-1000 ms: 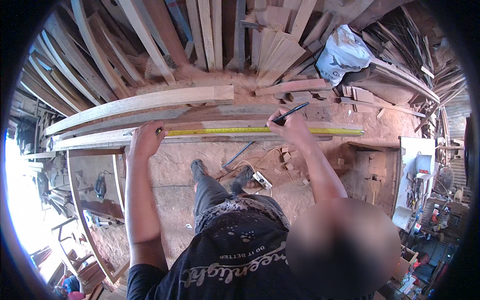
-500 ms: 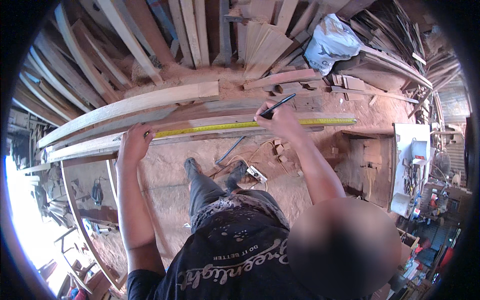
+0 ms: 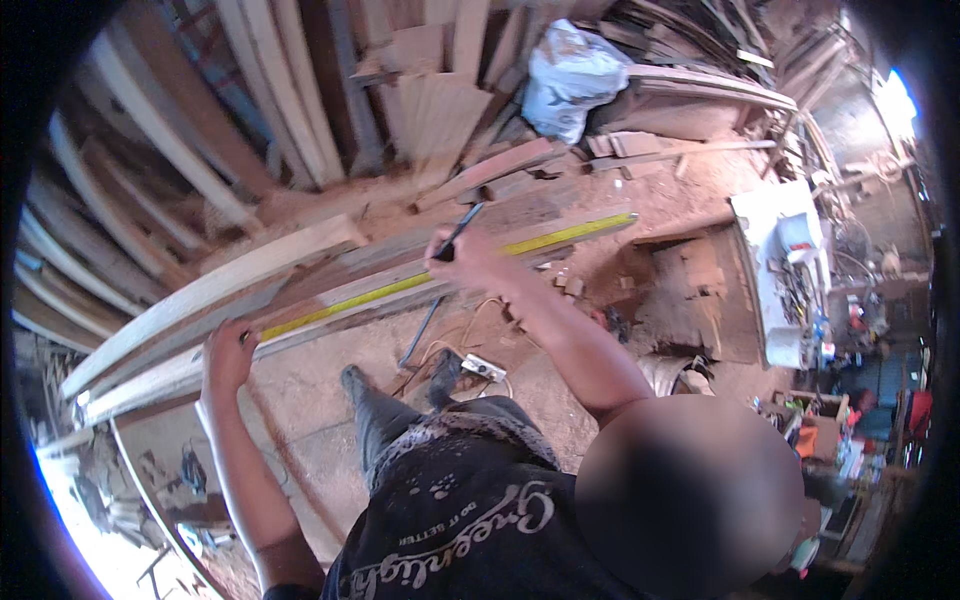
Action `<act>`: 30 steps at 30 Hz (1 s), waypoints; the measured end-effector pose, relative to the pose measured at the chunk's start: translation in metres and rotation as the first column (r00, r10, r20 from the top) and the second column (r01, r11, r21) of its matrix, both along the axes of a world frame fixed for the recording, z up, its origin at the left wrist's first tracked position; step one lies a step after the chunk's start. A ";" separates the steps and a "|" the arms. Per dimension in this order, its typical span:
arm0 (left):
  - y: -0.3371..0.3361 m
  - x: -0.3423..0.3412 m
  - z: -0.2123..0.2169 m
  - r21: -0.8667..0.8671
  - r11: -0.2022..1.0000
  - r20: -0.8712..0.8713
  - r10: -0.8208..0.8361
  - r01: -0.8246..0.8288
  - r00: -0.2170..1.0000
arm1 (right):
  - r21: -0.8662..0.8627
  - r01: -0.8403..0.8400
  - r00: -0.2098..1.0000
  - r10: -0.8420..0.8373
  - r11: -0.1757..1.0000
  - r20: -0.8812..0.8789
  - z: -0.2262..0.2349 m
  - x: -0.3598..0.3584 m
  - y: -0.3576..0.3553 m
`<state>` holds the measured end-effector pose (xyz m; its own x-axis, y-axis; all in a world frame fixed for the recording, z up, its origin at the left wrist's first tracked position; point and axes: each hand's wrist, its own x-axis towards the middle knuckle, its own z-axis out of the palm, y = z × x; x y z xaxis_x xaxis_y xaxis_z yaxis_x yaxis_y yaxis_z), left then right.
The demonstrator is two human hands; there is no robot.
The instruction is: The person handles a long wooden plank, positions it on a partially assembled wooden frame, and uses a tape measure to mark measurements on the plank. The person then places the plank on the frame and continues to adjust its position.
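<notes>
Yellow tape measure (image 3: 430, 277) lies stretched along the top of a long pale plank (image 3: 215, 290), running from lower left up toward the right, where its far end reaches past the middle of the stack of boards (image 3: 520, 205). The left hand (image 3: 227, 352) presses down on the near end of the tape, fingers closed over it and the plank's edge, apparently to pin the blade flat so it cannot slide. The right hand (image 3: 462, 258) is clamped around a dark pencil (image 3: 458, 230), its tip angled up and away while the knuckles rest just above the tape, a hold that suits marking the wood at a reading.

Under the plank sit more rough boards, and behind them many timber lengths (image 3: 300, 110) lean upright against the wall. On the dusty floor near the person's 2 dark shoes (image 3: 400, 378) lie a metal bar (image 3: 420, 330) and a white power strip (image 3: 482, 368) with a cable. A pale plastic bag (image 3: 565, 80) sits among offcuts at the top, and a white cluttered bench (image 3: 790, 270) stands well apart on the right.
</notes>
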<state>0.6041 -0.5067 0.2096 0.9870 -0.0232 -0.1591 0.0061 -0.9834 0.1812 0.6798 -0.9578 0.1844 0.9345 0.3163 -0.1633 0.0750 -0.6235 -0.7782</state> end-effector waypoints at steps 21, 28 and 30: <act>-0.004 0.000 0.009 -0.040 0.996 -0.084 0.080 -0.084 0.993 | 0.032 0.020 0.996 -0.017 0.999 -0.090 0.009 0.000 0.001; -0.004 0.001 0.009 -0.041 0.996 -0.093 0.080 -0.084 0.992 | -0.003 0.030 0.995 -0.031 1.000 -0.096 0.009 -0.001 0.001; -0.005 0.001 0.009 -0.040 0.995 -0.099 0.085 -0.089 0.991 | -0.013 0.030 0.996 -0.031 0.999 -0.089 0.010 -0.001 0.001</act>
<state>0.6051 -0.5115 0.2188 0.9654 0.0528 -0.2553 0.1110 -0.9693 0.2192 0.6785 -0.9565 0.1946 0.9252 0.2855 -0.2499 -0.0137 -0.6331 -0.7739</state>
